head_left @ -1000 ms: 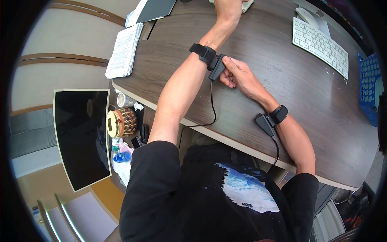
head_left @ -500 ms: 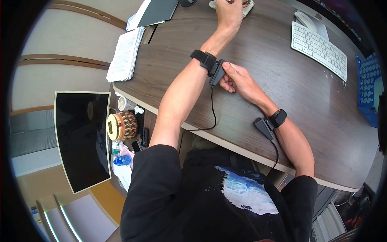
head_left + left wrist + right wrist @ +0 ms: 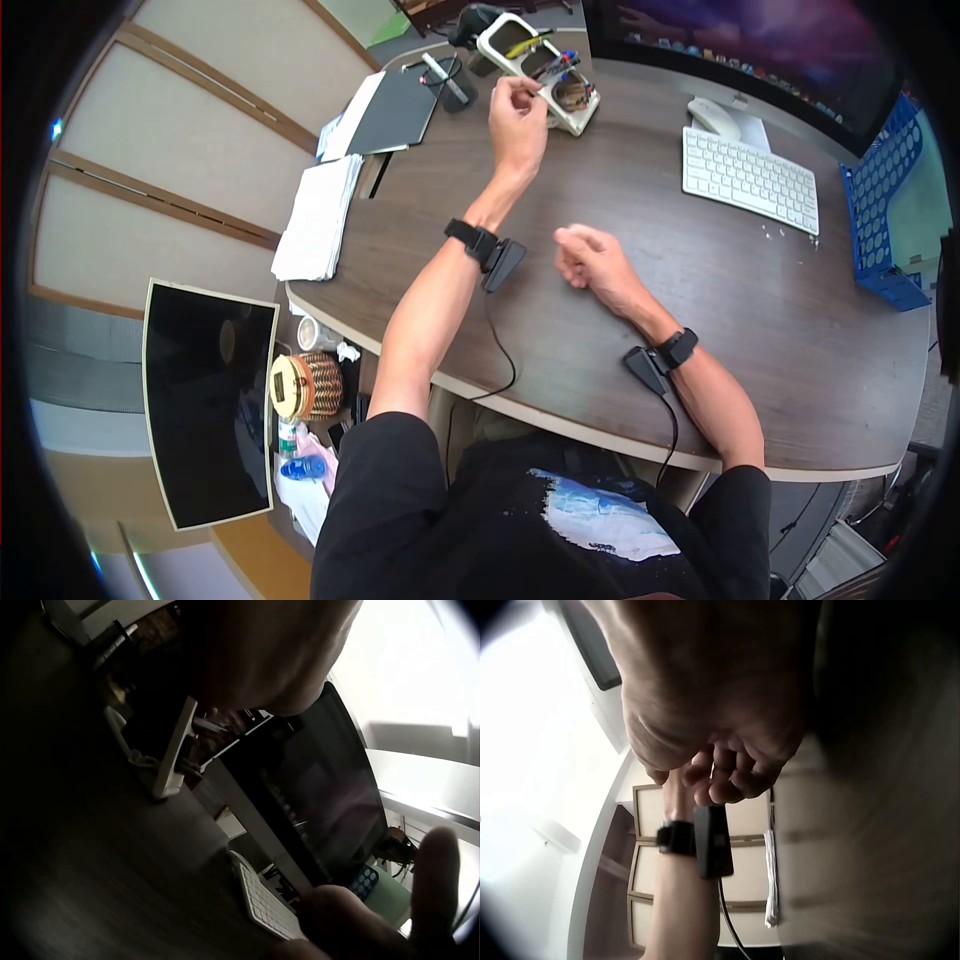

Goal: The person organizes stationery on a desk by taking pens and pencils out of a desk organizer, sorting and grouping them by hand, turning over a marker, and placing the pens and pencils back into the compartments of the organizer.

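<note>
My left hand [image 3: 518, 128] is near the white desk organizer [image 3: 582, 122], its fingers loosely bent and nothing showing between them. The organizer's sections hold pens and a yellow item [image 3: 525, 46]. In the left wrist view, the underside of the hand [image 3: 277, 660] overlaps the organizer [image 3: 174, 754]. Low over the desk, my right hand [image 3: 600, 268] has loosely curled fingers and grips nothing. It stands apart from the black wrist camera [image 3: 503, 265] strapped to my left wrist. The right wrist view shows its fingers [image 3: 724, 786] hanging bent, with the left forearm behind.
A white keyboard [image 3: 750, 180] and mouse [image 3: 714, 117] lie before a monitor [image 3: 740, 60]. At right stands a blue basket [image 3: 880, 215]. A paper stack [image 3: 318, 220], dark folder [image 3: 395, 110] and pen cup [image 3: 458, 95] are at left. Cables hang from both wrist cameras.
The head view has tilted up, showing more of the organizer and monitor. My right hand has let go of the left wrist's camera and is apart from it. The left hand has drawn back slightly.
</note>
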Demonstrator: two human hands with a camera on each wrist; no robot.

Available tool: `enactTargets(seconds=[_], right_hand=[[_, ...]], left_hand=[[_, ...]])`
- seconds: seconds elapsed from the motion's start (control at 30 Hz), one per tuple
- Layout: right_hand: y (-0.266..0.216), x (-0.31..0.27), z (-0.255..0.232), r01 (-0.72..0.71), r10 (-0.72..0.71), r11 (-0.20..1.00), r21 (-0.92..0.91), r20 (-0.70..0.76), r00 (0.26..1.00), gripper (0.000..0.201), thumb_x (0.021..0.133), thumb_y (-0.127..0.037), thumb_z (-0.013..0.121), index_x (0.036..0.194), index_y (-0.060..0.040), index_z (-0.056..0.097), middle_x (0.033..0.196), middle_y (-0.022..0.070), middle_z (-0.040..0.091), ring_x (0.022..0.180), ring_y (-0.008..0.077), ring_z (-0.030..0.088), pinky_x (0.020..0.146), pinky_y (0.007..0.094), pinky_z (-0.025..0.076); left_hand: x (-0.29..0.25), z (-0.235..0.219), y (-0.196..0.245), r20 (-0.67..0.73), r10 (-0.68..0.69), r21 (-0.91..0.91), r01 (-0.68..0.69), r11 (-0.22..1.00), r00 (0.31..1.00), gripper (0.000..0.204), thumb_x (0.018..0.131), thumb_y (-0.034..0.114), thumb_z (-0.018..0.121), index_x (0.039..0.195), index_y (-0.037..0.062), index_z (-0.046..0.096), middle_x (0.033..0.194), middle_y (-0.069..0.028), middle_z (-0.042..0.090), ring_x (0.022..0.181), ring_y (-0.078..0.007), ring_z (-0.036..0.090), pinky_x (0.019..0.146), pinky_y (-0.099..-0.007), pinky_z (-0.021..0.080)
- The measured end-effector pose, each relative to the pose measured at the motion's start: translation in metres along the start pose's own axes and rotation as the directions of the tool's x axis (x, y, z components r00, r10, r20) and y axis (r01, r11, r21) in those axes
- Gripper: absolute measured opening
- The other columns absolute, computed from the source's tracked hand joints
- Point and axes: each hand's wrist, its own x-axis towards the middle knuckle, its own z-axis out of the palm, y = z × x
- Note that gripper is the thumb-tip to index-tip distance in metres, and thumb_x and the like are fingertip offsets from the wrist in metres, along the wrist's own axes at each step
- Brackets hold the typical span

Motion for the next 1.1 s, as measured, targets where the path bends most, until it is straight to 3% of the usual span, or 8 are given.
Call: enactTargets(seconds=[0.07, 0.13, 0.2, 0.27, 0.33, 0.5, 0.87, 1.1], right_hand=[[-0.011, -0.004, -0.020, 0.037, -0.037, 0.999, -0.001, -0.085, 0.996, 0.042, 0.110, -0.041, 0.066, 0.080, -0.0139, 0.055, 0.072, -0.0024, 0.059, 0.062, 0.0059, 0.050, 0.057, 0.0230, 0.039], [-0.018, -0.009, -0.050, 0.111, -0.116, 0.993, -0.035, -0.178, 0.977, 0.040, 0.110, -0.038, 0.066, 0.080, -0.0144, 0.054, 0.071, -0.0028, 0.056, 0.062, 0.0059, 0.047, 0.056, 0.0234, 0.036], [-0.022, -0.019, -0.074, 0.127, -0.136, 0.990, -0.057, -0.221, 0.966, 0.039, 0.110, -0.035, 0.066, 0.080, -0.0145, 0.053, 0.071, -0.0028, 0.055, 0.062, 0.0059, 0.046, 0.056, 0.0235, 0.035], [-0.022, -0.030, -0.095, 0.139, -0.154, 0.987, -0.075, -0.259, 0.953, 0.039, 0.110, -0.033, 0.067, 0.080, -0.0146, 0.052, 0.070, -0.0029, 0.054, 0.062, 0.0059, 0.045, 0.056, 0.0236, 0.034], [-0.023, -0.041, -0.108, 0.179, -0.213, 0.976, -0.127, -0.345, 0.914, 0.038, 0.110, -0.030, 0.066, 0.079, -0.0147, 0.050, 0.070, -0.0026, 0.054, 0.063, 0.0058, 0.045, 0.057, 0.0232, 0.034], [-0.025, -0.048, -0.122, 0.206, -0.314, 0.938, -0.279, -0.429, 0.847, 0.037, 0.110, -0.026, 0.066, 0.079, -0.0137, 0.051, 0.067, -0.0048, 0.051, 0.062, 0.0043, 0.042, 0.057, 0.0243, 0.033], [-0.024, -0.049, -0.131, 0.160, -0.270, 0.955, -0.251, -0.503, 0.821, 0.039, 0.109, -0.023, 0.068, 0.076, -0.0122, 0.051, 0.064, -0.0059, 0.051, 0.059, 0.0034, 0.041, 0.054, 0.0248, 0.030], [-0.021, -0.048, -0.131, 0.181, -0.285, 0.951, -0.252, -0.479, 0.830, 0.038, 0.108, -0.023, 0.069, 0.076, -0.0122, 0.053, 0.064, -0.0059, 0.051, 0.059, 0.0030, 0.041, 0.054, 0.0242, 0.030]], left_hand=[[0.003, -0.014, 0.009, 0.001, 0.146, 0.314, -0.139, 0.939, 0.989, 0.020, 0.096, 0.003, 0.070, 0.115, 0.0045, 0.063, 0.100, -0.0023, 0.059, 0.085, -0.0108, 0.061, 0.080, -0.0302, 0.054], [0.013, -0.024, 0.016, -0.005, 0.128, 0.322, -0.120, 0.939, 0.992, 0.024, 0.094, 0.009, 0.075, 0.115, 0.0053, 0.064, 0.108, -0.0049, 0.059, 0.095, -0.0158, 0.059, 0.088, -0.0371, 0.053], [0.024, -0.034, 0.015, 0.067, 0.378, 0.554, -0.349, 0.756, 0.923, 0.028, 0.093, 0.013, 0.077, 0.118, 0.0071, 0.064, 0.114, -0.0076, 0.059, 0.107, -0.0227, 0.057, 0.101, -0.0410, 0.048], [0.038, -0.039, 0.013, 0.084, 0.293, 0.509, -0.294, 0.809, 0.952, 0.040, 0.091, 0.021, 0.081, 0.125, 0.0099, 0.064, 0.126, -0.0107, 0.056, 0.126, -0.0304, 0.050, 0.113, -0.0459, 0.040], [0.050, -0.040, 0.008, 0.202, 0.414, 0.699, -0.427, 0.574, 0.888, 0.055, 0.089, 0.031, 0.084, 0.135, 0.0124, 0.062, 0.137, -0.0129, 0.053, 0.136, -0.0338, 0.046, 0.117, -0.0497, 0.036], [0.084, -0.029, -0.006, 0.300, 0.285, 0.770, -0.408, 0.491, 0.910, 0.072, 0.088, 0.053, 0.085, 0.149, 0.0266, 0.060, 0.163, -0.0136, 0.040, 0.158, -0.0409, 0.025, 0.122, -0.0809, 0.011], [0.117, -0.007, -0.020, 0.428, 0.294, 0.846, -0.493, 0.202, 0.855, 0.036, 0.103, 0.049, 0.070, 0.135, 0.0310, 0.074, 0.163, -0.0081, 0.044, 0.159, -0.0404, 0.026, 0.115, -0.0918, 0.007], [0.131, -0.009, -0.030, 0.440, 0.353, 0.834, -0.522, 0.181, 0.826, 0.031, 0.111, 0.036, 0.061, 0.136, 0.0190, 0.067, 0.162, -0.0072, 0.049, 0.158, -0.0407, 0.030, 0.112, -0.0942, 0.004]])
